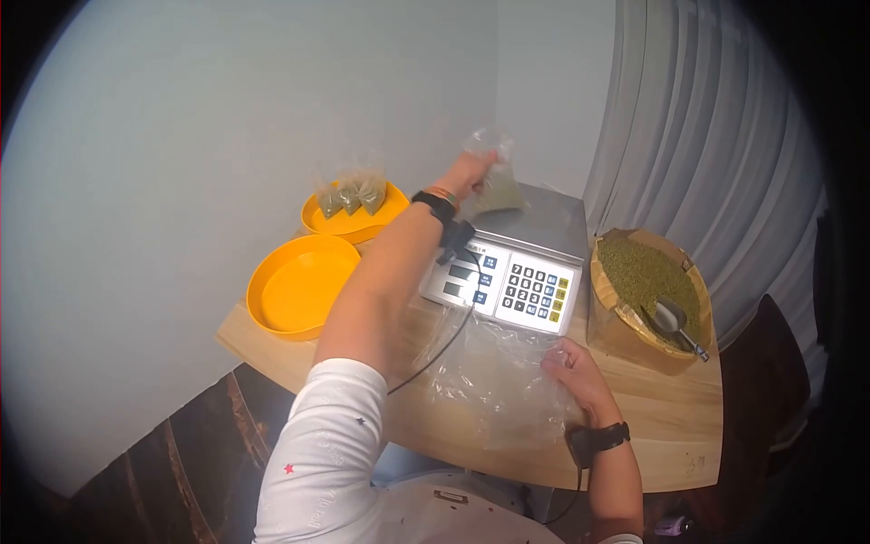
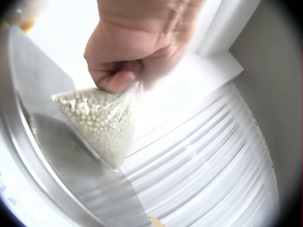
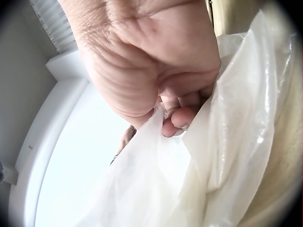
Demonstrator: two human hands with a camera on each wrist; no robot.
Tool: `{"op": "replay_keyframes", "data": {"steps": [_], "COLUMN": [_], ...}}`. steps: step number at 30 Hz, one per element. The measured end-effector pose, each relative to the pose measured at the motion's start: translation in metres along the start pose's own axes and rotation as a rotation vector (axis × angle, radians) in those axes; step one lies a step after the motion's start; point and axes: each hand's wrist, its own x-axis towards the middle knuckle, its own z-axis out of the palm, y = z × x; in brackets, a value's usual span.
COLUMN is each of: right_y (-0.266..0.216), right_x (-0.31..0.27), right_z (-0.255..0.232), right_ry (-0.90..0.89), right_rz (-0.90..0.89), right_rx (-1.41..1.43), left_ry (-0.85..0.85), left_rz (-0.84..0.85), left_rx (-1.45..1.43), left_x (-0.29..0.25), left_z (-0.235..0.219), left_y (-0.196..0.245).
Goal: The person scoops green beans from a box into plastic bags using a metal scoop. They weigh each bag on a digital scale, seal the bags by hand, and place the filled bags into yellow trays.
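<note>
Mostly below left hand (image 2: 135, 49), filled bag (image 2: 102, 120)

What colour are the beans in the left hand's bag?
The beans are pale green; the left wrist view shows them best.

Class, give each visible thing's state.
Clear plastic bag of green grains: filled
Left hand: gripping it
Loose clear plastic: crumpled
Right hand: pinching it
White electronic scale: display unreadable
Brown paper sack: open, filled
Silver metal scoop: in sack
Far yellow plastic tray: holding filled bags
Near yellow plastic tray: lidless
</note>
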Motion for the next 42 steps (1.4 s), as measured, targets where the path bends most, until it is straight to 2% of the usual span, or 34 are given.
{"op": "replay_keyframes", "data": {"steps": [5,8,9,14,16,18,23,25,29,31,32,34,35,37,38,40,41,42], "right_y": [-0.005,-0.003,-0.001,0.000,0.000,0.000,-0.001,-0.001,-0.001,-0.003,-0.004,-0.006,-0.006,-0.004,-0.004,-0.003,-0.005,-0.010], "right_x": [-0.002,-0.001,0.000,0.001,0.001,0.002,0.002,0.002,0.002,0.002,0.001,0.000,-0.001,-0.001,-0.001,-0.002,-0.003,-0.003], "right_z": [0.002,0.003,0.003,0.004,0.005,0.004,0.003,0.004,0.004,0.004,0.005,0.006,0.006,0.008,0.007,0.002,0.003,0.005], "right_ry": [0.003,-0.006,-0.006,-0.006,-0.005,-0.004,-0.021,-0.003,0.000,-0.020,-0.019,-0.035,-0.035,-0.015,-0.012,-0.024,0.002,0.025], "right_rz": [0.063,0.061,0.061,0.083,0.090,0.098,0.127,0.131,0.136,0.144,0.146,0.148,0.147,0.107,0.109,0.055,0.034,0.038], "right_rx": [0.005,0.008,-0.005,-0.009,0.004,0.008,0.031,0.049,0.037,0.039,0.044,0.026,0.033,0.002,0.009,-0.091,-0.082,-0.074], "left_ry": [0.265,0.504,0.561,0.624,0.628,0.763,0.791,0.703,0.731,0.593,0.591,0.643,0.641,0.847,0.842,0.783,0.766,0.738], "left_rz": [0.126,0.079,0.055,0.018,0.015,-0.034,-0.085,-0.116,-0.165,-0.133,-0.135,-0.131,-0.130,0.122,0.123,0.348,0.353,0.513], "left_rx": [0.061,-0.003,0.017,-0.101,-0.126,-0.091,-0.088,-0.177,-0.240,-0.031,-0.027,0.548,0.554,0.908,0.913,0.957,0.957,0.973], "left_x": [-0.016,-0.021,-0.019,-0.011,-0.006,-0.001,0.018,0.023,0.025,0.025,0.028,0.034,0.026,-0.003,-0.018,-0.043,-0.049,-0.051], "left_z": [-0.073,-0.110,-0.125,-0.183,-0.192,-0.194,-0.197,-0.197,-0.191,-0.197,-0.203,-0.213,-0.206,-0.180,-0.168,-0.146,-0.137,-0.126], "left_y": [0.012,0.009,0.003,-0.048,-0.070,-0.086,-0.123,-0.133,-0.135,-0.138,-0.141,-0.145,-0.139,-0.116,-0.099,-0.063,-0.052,-0.044]}}
